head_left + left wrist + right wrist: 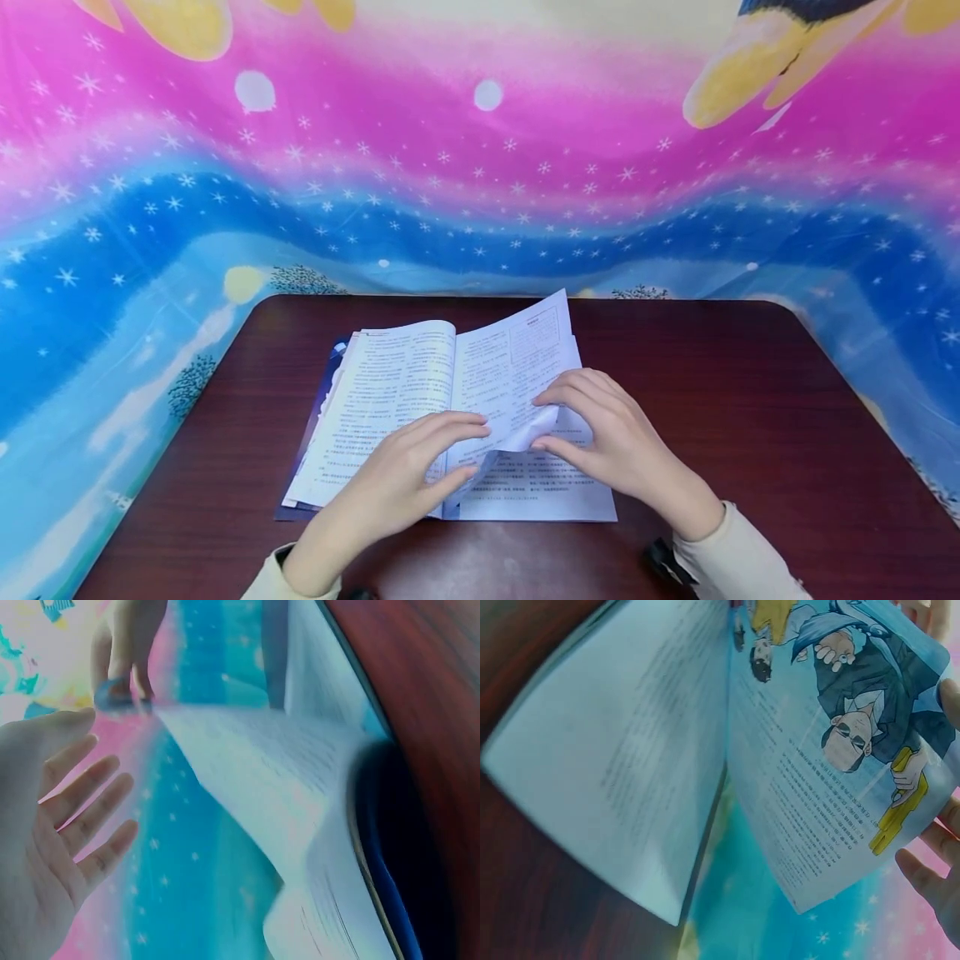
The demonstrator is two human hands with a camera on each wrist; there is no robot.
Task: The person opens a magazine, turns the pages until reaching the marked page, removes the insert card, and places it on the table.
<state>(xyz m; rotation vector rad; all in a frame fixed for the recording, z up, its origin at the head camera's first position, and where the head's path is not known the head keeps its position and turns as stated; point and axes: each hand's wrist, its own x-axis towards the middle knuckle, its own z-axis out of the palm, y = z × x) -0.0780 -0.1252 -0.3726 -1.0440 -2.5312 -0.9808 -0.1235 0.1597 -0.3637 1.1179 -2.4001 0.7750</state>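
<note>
A magazine (386, 392) lies open, with printed text on both sides. One of its right-hand pages (491, 358) is raised, its lower edge curling upward. My right hand (603, 425) pinches this page near its lower outer edge, thumb below and fingers above. Beside it, my left hand (416, 462) reaches over the lower middle of the magazine, fingers extended and thumb apart. In the left wrist view, the left hand (67, 825) has spread fingers with nothing between them. The right wrist view shows the lifted page (780, 787) with a coloured drawing of people and text.
The magazine rests on a dark reddish-brown table (750, 400), with its dark blue cover (318, 408) showing along the left side. Behind and around the table hangs a pink and blue cloth (525, 183) with snowflakes.
</note>
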